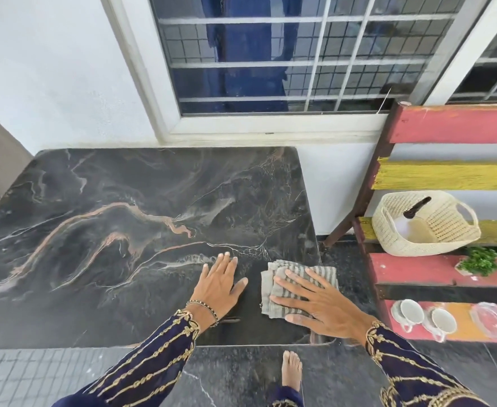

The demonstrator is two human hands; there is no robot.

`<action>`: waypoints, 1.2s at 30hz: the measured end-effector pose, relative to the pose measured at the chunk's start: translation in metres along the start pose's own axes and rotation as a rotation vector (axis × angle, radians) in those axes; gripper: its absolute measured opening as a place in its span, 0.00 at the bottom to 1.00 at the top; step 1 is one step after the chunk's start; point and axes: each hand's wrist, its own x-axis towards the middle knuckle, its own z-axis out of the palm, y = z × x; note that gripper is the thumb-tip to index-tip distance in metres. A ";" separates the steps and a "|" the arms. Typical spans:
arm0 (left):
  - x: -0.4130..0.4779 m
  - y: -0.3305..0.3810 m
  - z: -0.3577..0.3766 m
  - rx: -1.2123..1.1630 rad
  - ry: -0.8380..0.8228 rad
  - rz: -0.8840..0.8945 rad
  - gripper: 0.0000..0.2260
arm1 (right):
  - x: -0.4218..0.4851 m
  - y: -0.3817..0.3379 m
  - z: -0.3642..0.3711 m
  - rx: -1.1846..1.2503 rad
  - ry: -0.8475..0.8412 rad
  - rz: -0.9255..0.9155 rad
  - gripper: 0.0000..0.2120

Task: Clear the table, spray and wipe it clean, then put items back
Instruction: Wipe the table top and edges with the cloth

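A dark marble table [118, 218] with pink and white veins fills the left and middle of the view. A folded grey striped cloth [292, 271] lies at its near right corner. My right hand [317, 301] presses flat on the cloth, fingers spread. My left hand [219, 284] rests flat on the bare marble just left of the cloth, holding nothing. A cream woven basket [447, 227] on the bench at right holds a spray bottle [417, 218] with a dark nozzle.
A red and yellow slatted bench [453, 124] stands to the right. It carries two white cups [411, 311], a clear glass dish [494, 320] and a small green plant [479, 261]. A barred window [300, 63] is behind the table. My bare foot [291, 368] stands on the dark floor.
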 end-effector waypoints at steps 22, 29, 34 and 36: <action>0.221 0.004 -0.071 0.032 -0.001 -0.284 0.63 | 0.210 0.216 -0.042 -0.025 -0.020 -0.106 0.25; 0.255 0.016 -0.078 0.141 -0.238 -0.367 0.68 | 0.260 0.267 -0.051 -0.041 0.018 -0.136 0.24; 0.257 0.014 -0.075 0.131 -0.256 -0.375 0.68 | 0.293 0.289 -0.060 -0.044 0.001 -0.068 0.26; 0.259 0.015 -0.074 0.119 -0.269 -0.381 0.69 | 0.306 0.293 -0.064 -0.025 -0.006 -0.024 0.27</action>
